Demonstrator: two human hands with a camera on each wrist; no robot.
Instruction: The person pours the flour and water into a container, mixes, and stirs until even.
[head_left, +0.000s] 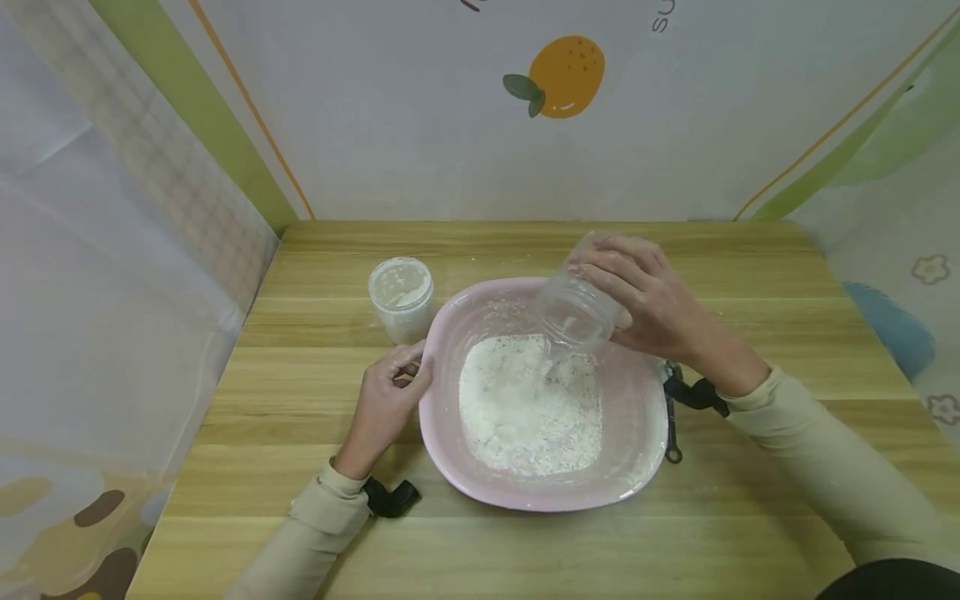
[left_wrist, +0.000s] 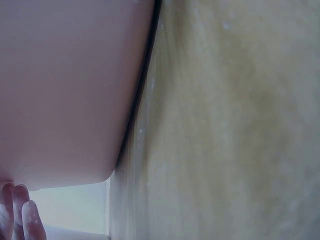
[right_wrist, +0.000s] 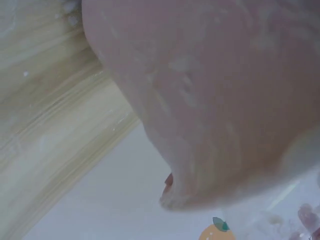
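A pink basin [head_left: 543, 492] sits on the wooden table with a layer of white powder [head_left: 517, 408] over its bottom. My left hand [head_left: 386, 400] grips the basin's left rim, thumb on top; its fingertips [left_wrist: 33, 220] show by the outer wall in the left wrist view. Over the back right of the basin, my right hand [head_left: 645, 292] holds a clear jar [head_left: 573, 310], tilted with its mouth down toward the powder. A faint clear streak runs below that mouth. In the right wrist view the basin wall [right_wrist: 210, 90] covers most of the frame.
A second clear jar [head_left: 401, 300] with white powder inside stands upright behind my left hand. To the right of the basin lies a dark-handled tool [head_left: 672, 433], partly hidden by the right wrist's camera mount. A printed curtain [head_left: 420, 125] hangs behind the table [head_left: 300, 392].
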